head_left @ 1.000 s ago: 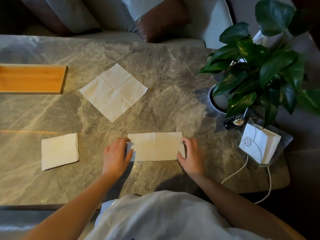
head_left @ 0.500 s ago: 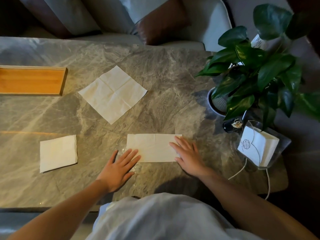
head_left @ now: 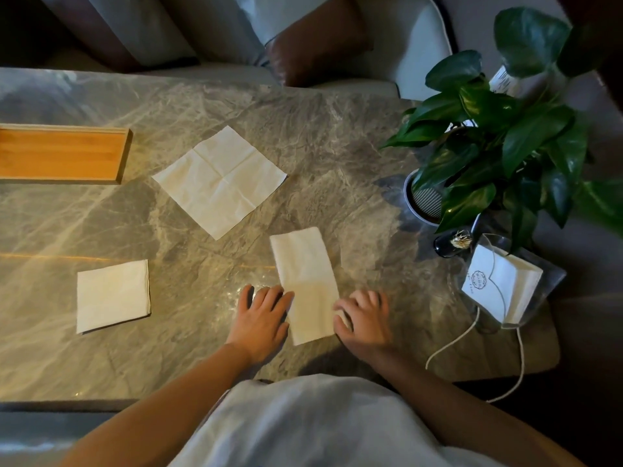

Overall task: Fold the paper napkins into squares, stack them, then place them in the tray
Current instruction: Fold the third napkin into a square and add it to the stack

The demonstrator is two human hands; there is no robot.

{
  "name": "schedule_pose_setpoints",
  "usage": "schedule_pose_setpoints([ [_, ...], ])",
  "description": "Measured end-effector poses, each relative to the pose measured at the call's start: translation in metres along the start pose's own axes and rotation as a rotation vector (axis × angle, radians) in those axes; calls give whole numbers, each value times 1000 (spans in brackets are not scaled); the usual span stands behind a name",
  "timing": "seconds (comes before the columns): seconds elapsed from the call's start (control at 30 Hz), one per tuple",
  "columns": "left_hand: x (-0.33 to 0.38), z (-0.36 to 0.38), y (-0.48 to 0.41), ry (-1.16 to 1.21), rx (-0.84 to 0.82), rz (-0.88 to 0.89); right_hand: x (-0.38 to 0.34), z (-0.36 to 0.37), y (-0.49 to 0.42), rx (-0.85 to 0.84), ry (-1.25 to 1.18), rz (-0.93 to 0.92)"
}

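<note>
Between your hands: half-folded napkin (head_left: 305, 284), long axis pointing away from you. Left hand (head_left: 261, 318) flat, released; right hand (head_left: 364, 320) curled at near edge, grip unclear.

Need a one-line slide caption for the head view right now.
Both hands, left hand and right hand, flank a half-folded napkin on the marble table.

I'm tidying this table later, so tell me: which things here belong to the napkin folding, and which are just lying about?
Part of the job:
half-folded napkin
open napkin
folded square napkin
wooden tray
left hand
right hand

Just lying about:
potted plant
napkin holder
white cord
</note>
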State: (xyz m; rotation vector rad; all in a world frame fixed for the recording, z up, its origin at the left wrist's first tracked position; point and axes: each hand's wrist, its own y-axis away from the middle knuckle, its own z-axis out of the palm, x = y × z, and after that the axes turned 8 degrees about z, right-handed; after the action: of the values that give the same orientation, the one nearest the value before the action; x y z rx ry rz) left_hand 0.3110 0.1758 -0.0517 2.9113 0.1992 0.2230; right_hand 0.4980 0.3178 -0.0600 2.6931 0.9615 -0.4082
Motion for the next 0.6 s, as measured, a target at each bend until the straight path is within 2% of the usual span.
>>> schedule_pose_setpoints([
  [0.1,-3,-3,-7,-35,-8,65,3,1,6,-58,-72,-91],
  [0.27,-14,0,-5,-51,-12,170,20,-3,7,-238,43,-139],
  [0.6,-16,2,-6,80,-35,162,5,7,1,-76,-38,-23],
])
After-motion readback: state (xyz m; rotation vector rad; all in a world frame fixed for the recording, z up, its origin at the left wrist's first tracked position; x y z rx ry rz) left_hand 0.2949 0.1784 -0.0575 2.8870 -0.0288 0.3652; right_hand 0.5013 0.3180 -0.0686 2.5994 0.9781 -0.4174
